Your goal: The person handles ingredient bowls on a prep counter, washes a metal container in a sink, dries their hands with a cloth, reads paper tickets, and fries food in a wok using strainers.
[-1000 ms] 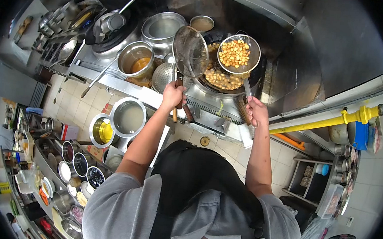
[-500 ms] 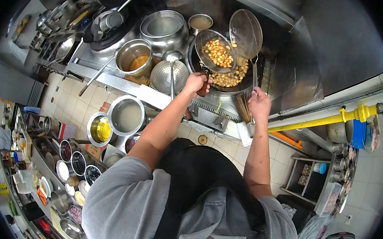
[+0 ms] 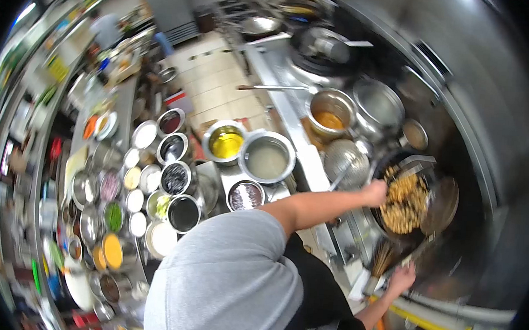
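Observation:
My left hand [image 3: 374, 193] is closed at the left rim of the wok, wrapped on a mesh strainer whose handle is hidden by my fingers. The rim of that strainer [image 3: 416, 165] shows blurred and tilted at the wok's far side. Golden-brown fried pieces [image 3: 404, 206] lie heaped in the dark wok [image 3: 376, 219]. My right hand [image 3: 402, 277] grips the handle of a second mesh strainer [image 3: 440, 207], whose round head leans over the wok's right side. Beside my right hand stands a bamboo wok brush [image 3: 382, 259].
A perforated ladle [image 3: 343, 164] and a pot of brown liquid [image 3: 329, 113] sit left of the wok. Behind them stands a large steel pot [image 3: 379, 102]. Pots of yellow oil [image 3: 226, 143] and cloudy liquid [image 3: 267, 157] stand beside several sauce containers. A yellow pipe [image 3: 437, 327] runs low at the right.
My view has swung left, so the stove now lies to the right. The left strainer, earlier level with fried pieces in it, is now tilted, and more pieces show in the wok.

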### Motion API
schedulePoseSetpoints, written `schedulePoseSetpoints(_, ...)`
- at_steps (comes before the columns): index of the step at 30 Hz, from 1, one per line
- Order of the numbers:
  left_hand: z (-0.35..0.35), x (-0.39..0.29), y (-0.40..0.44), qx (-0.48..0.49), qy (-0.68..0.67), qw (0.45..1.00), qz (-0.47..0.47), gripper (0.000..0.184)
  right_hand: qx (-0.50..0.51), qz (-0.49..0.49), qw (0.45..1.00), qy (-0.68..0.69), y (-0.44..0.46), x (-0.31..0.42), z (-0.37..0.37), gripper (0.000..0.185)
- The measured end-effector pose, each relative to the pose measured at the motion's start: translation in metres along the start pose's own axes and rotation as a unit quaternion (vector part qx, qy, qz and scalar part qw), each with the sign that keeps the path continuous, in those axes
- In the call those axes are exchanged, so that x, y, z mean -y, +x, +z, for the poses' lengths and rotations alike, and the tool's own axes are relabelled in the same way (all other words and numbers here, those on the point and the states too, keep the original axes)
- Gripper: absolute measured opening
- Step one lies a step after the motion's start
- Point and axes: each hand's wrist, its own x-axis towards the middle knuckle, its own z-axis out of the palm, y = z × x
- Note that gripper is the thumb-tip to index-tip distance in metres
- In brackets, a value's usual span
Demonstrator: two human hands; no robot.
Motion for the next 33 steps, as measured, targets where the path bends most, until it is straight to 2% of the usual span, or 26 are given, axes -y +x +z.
schedulePoseSetpoints(1,-0.018,-0.011,-0.006,0.001,-0.065,0.997,-0.035,0.019,-0.002,-0.092,0.991,-0.101,0.005,-0.015,-0.002,0.031)
schedulePoseSetpoints(3,-0.045,-0.026,-0.021,-0.011,-0.085,0.995,-0.047,0.022,-0.017,-0.035,0.998,-0.047,0.006,-0.019,0.001,0.031)
schedulePoseSetpoints(5,-0.047,-0.026,-0.025,-0.008,-0.008,1.000,0.002,0.027,0.011,0.038,0.999,-0.017,-0.003,0.008,-0.007,0.037)
schedulePoseSetpoints(7,-0.055,-0.030,-0.031,-0.013,-0.006,1.000,-0.006,0.046,-0.013,-0.065,0.988,-0.142,-0.002,0.012,-0.009,0.038)
schedulePoseSetpoints(9,-0.065,-0.037,-0.041,-0.059,-0.015,0.998,0.009,0.042,-0.051,-0.089,0.993,-0.048,0.016,-0.029,0.009,0.033)
schedulePoseSetpoints(11,-0.063,-0.034,-0.041,-0.043,-0.021,0.999,0.011,0.040,0.026,0.024,0.993,0.112,0.027,-0.032,0.005,0.033)
schedulePoseSetpoints(12,-0.064,-0.036,-0.045,-0.064,-0.054,0.996,-0.013,0.038,0.080,0.044,0.995,-0.043,0.011,0.018,-0.012,0.037)
schedulePoseSetpoints(13,-0.064,-0.033,-0.047,-0.055,-0.056,0.997,-0.019,0.036,0.026,-0.075,0.986,-0.149,-0.021,0.069,-0.023,0.038)
schedulePoseSetpoints(15,-0.074,-0.035,-0.061,-0.105,-0.085,0.990,-0.039,0.035,-0.041,-0.127,0.984,-0.120,0.010,0.007,-0.008,0.042)
schedulePoseSetpoints(17,-0.086,-0.037,-0.070,-0.088,-0.074,0.990,-0.081,0.034,-0.048,-0.076,0.991,-0.100,0.044,-0.041,0.007,0.033)
schedulePoseSetpoints(18,-0.078,-0.028,-0.068,-0.085,-0.091,0.990,-0.072,0.036,-0.005,-0.162,0.973,-0.165,0.026,-0.009,-0.016,0.034)
schedulePoseSetpoints(19,-0.077,-0.023,-0.065,-0.045,-0.140,0.985,-0.090,0.037,-0.011,-0.164,0.978,-0.132,0.028,-0.009,-0.014,0.033)
schedulePoseSetpoints(20,-0.070,-0.016,-0.061,-0.045,-0.060,0.997,-0.014,0.035,0.018,-0.176,0.982,-0.063,0.026,-0.013,-0.012,0.033)
schedulePoseSetpoints(21,-0.064,-0.010,-0.056,-0.057,0.022,0.996,0.062,0.033,0.053,-0.166,0.983,-0.053,0.006,0.024,-0.017,0.032)
schedulePoseSetpoints(22,-0.055,0.000,-0.042,-0.032,0.035,0.996,0.081,0.037,0.023,-0.199,0.976,-0.080,0.017,0.008,-0.004,0.032)
schedulePoseSetpoints(23,-0.037,0.013,-0.021,-0.035,-0.009,0.998,0.050,0.044,0.062,-0.137,0.989,0.002,0.015,0.017,-0.004,0.031)
schedulePoseSetpoints(24,-0.054,0.001,-0.030,-0.042,-0.038,0.998,0.025,0.043,0.037,-0.051,0.998,0.016,0.019,0.016,0.003,0.030)
schedulePoseSetpoints(26,-0.080,-0.025,-0.042,-0.060,-0.076,0.994,-0.051,0.041,-0.033,-0.124,0.984,-0.126,0.012,0.021,-0.007,0.031)
schedulePoseSetpoints(27,-0.064,-0.010,-0.033,-0.105,-0.093,0.990,-0.019,0.041,-0.072,-0.164,0.964,-0.194,0.007,0.027,-0.009,0.032)
schedulePoseSetpoints(29,-0.066,-0.013,-0.029,-0.132,-0.067,0.989,-0.008,0.039,-0.080,-0.144,0.971,-0.171,-0.004,0.045,-0.008,0.029)
schedulePoseSetpoints(31,-0.078,-0.023,-0.028,-0.081,-0.059,0.995,0.022,0.039,-0.049,-0.095,0.975,-0.197,-0.007,0.079,-0.008,0.029)
schedulePoseSetpoints(32,-0.073,-0.020,-0.023,-0.085,-0.076,0.991,0.065,0.039,-0.053,-0.078,0.977,-0.192,-0.007,0.090,-0.007,0.030)
schedulePoseSetpoints(33,-0.077,-0.021,-0.021,-0.089,-0.083,0.991,0.057,0.039,-0.054,-0.062,0.979,-0.185,-0.009,0.097,-0.007,0.031)
